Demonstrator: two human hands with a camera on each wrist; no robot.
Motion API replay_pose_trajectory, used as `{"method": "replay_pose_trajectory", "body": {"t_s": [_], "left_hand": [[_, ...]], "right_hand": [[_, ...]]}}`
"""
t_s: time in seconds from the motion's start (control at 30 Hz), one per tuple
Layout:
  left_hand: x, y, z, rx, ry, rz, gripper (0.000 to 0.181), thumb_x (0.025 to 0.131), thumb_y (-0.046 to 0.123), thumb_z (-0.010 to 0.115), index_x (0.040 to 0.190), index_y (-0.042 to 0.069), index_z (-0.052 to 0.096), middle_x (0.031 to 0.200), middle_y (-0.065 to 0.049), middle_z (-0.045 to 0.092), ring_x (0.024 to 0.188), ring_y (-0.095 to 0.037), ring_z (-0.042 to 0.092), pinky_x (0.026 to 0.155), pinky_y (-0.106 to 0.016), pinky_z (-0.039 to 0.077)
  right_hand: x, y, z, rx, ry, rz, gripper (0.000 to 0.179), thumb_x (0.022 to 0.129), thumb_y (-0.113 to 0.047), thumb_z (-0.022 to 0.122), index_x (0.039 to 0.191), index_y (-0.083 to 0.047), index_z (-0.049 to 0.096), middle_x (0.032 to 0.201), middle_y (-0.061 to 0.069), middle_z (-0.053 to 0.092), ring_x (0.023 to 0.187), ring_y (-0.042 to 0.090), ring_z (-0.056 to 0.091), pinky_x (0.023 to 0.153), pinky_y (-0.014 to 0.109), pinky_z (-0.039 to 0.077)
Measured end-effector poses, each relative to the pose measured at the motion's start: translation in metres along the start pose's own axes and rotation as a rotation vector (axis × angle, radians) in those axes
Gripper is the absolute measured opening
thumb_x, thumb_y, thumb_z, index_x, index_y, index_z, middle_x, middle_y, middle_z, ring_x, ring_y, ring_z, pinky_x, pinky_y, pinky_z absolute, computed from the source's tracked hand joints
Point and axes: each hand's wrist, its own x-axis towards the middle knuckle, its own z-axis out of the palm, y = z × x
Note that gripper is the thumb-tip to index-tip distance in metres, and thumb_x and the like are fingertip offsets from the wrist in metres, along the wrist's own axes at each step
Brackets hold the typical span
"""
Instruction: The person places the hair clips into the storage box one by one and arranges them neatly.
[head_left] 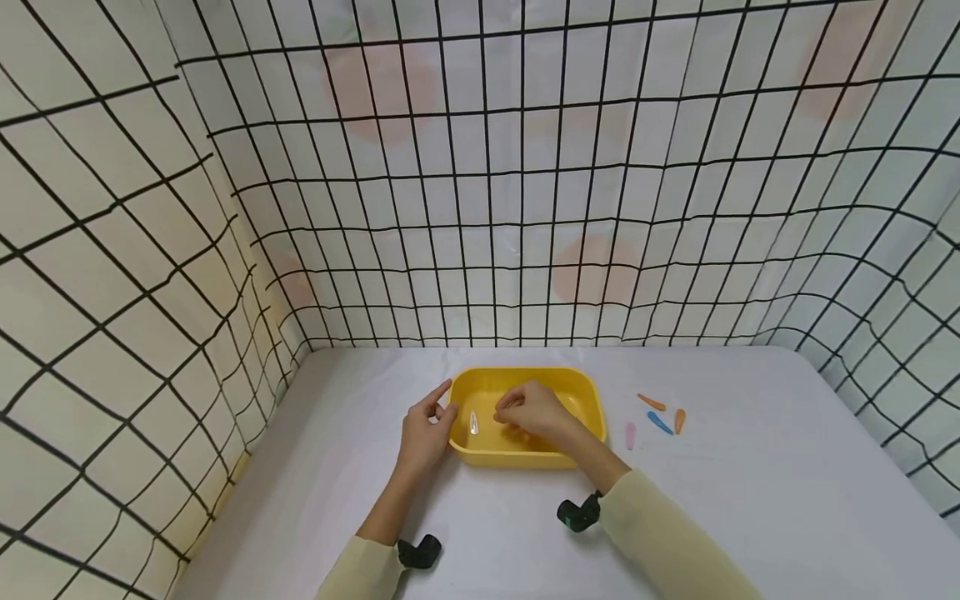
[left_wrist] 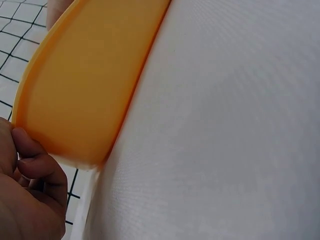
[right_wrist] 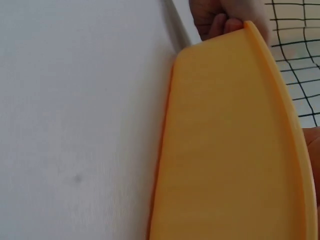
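Lying inside the yellow tray (head_left: 487, 459), toward its nine o'clock side, a clear clip (head_left: 473, 423) is resting near the wall, with neither hand touching it. Toward three o'clock from it, the right hand (head_left: 534, 410) is hanging low over the tray's middle, its fingers bending inward and their tips bunching close together; whether they are pinching anything I cannot tell, since the hand itself is covering the spot below and the tray wall is blocking the right wrist view. At the tray's nine o'clock end, the left hand (head_left: 423, 427) is gripping the rim, its fingers curling in at the edge. Beyond the three o'clock end, a pink clip (head_left: 630, 435) is lying nearest, with a blue clip (head_left: 660, 422) farther out; a thin orange clip (head_left: 652, 402) is sitting toward eleven o'clock from the blue one and a wider orange clip (head_left: 679, 421) just beside it at three o'clock. All four are resting on the white table (head_left: 337, 467), dark mesh (head_left: 522, 175) standing at twelve o'clock. Fine fingertip work inside a braced tray is seemingly the step in hand; the next move is probably calling for a precise pinch and a steady rim.
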Motion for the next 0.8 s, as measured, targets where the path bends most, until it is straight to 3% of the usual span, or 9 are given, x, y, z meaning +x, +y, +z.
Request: {"method": "replay_pose_trajectory", "body": {"t_s": [0.23, 0.6, 0.8], "left_hand": [[-0.001, 0.001, 0.0, 0.024, 0.015, -0.002, 0.048, 0.096, 0.022, 0.066, 0.144, 0.027, 0.062, 0.083, -0.002, 0.057, 0.046, -0.011, 0.046, 0.044, -0.02, 0.043], [0.001, 0.003, -0.004, 0.037, 0.013, -0.03, 0.048, 0.094, 0.021, 0.068, 0.141, 0.026, 0.065, 0.099, -0.005, 0.059, 0.047, -0.01, 0.046, 0.047, -0.02, 0.047], [0.002, 0.008, -0.005, 0.052, 0.01, -0.035, 0.049, 0.091, 0.018, 0.069, 0.14, 0.023, 0.066, 0.097, -0.006, 0.06, 0.05, -0.01, 0.046, 0.048, -0.018, 0.043]], "right_hand": [[-0.015, 0.009, -0.025, 0.026, 0.013, -0.037, 0.015, 0.092, -0.021, 0.076, 0.103, -0.011, 0.074, 0.094, 0.004, 0.073, 0.08, 0.022, 0.066, 0.071, 0.032, 0.057], [-0.036, 0.016, -0.07, 0.031, 0.034, -0.163, 0.026, 0.096, -0.016, 0.069, 0.116, 0.0, 0.071, 0.104, 0.02, 0.073, 0.088, 0.036, 0.068, 0.074, 0.041, 0.06], [-0.045, 0.023, -0.098, 0.017, 0.058, -0.172, 0.027, 0.097, -0.015, 0.068, 0.118, 0.002, 0.07, 0.107, 0.022, 0.072, 0.086, 0.031, 0.068, 0.071, 0.031, 0.06]]}}
